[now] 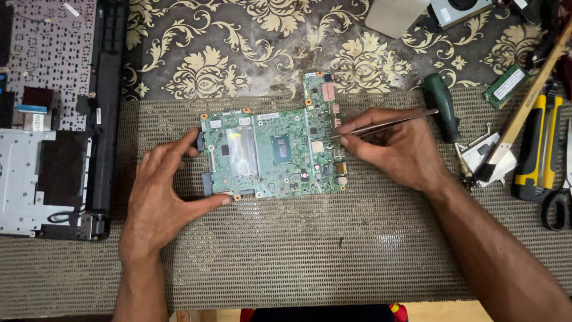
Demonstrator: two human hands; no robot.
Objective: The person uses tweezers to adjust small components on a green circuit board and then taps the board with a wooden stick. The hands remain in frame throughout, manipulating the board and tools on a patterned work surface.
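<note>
- While your left hand [159, 194] braces the green circuit board [271, 152], spread wide with the thumb at the board's near-left corner and the forefinger on its left edge, it closes on nothing; it only steadies.
- Your right hand [396, 149] is pinched shut around a pair of metal tweezers [387, 124], whose tips point left and meet the board's right edge, just beside your fingertips.
- By the look of it, you are picking at a small part or connector on the right side of the board; whether the tips already grip anything is too small to tell.
- Your next move calls for a light, steady touch: keep the left hand pressing so the board does not slide on the woven mat [310, 262], and keep the tips clear of the small parts around them.
- The board lies flat on the mat directly between your hands, touching both, with the square dark chip [280, 146] about midway between them.
- Just beyond your right hand lies a green-handled screwdriver [441, 104]; further right are a yellow-and-black tool [539, 149], a wooden-handled brush [524, 107] and a small green memory module [506, 85].
- Well to the left of your left hand sits the opened laptop chassis [53, 173] on the worktop.
</note>
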